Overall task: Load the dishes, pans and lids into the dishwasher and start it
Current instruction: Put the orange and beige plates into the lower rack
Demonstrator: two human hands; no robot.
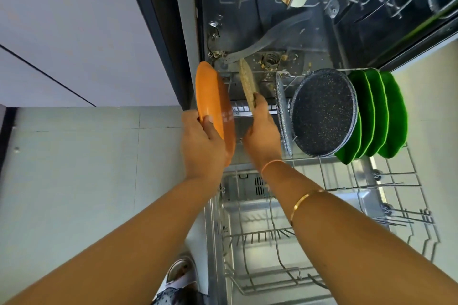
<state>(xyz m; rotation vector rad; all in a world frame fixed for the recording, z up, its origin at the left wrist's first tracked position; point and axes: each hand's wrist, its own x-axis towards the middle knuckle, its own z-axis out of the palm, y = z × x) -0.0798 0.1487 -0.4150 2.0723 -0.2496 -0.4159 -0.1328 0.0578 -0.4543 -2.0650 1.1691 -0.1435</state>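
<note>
Forearms: both reaching out over the pulled-out lower rack (pixel 322 205), its near tines bare.
Left hand (pixel 202 141): fingers wrapped round the rim of the orange plate (pixel 210 99), held on edge just outside the rack's left side.
Right hand (pixel 261 135): fingers pinching the near edge of the speckled beige plate (pixel 246 82), on edge, long axis running away from me into the back row.
Slot: the beige plate sits just left of the grey speckled tray (pixel 281 106), the dark speckled pan (pixel 323 111) and the green plates (pixel 386 111) beyond.
Next, I reckon: seat the beige one first; the right hand is nearer the tines, then the orange goes in leftmost.
</note>
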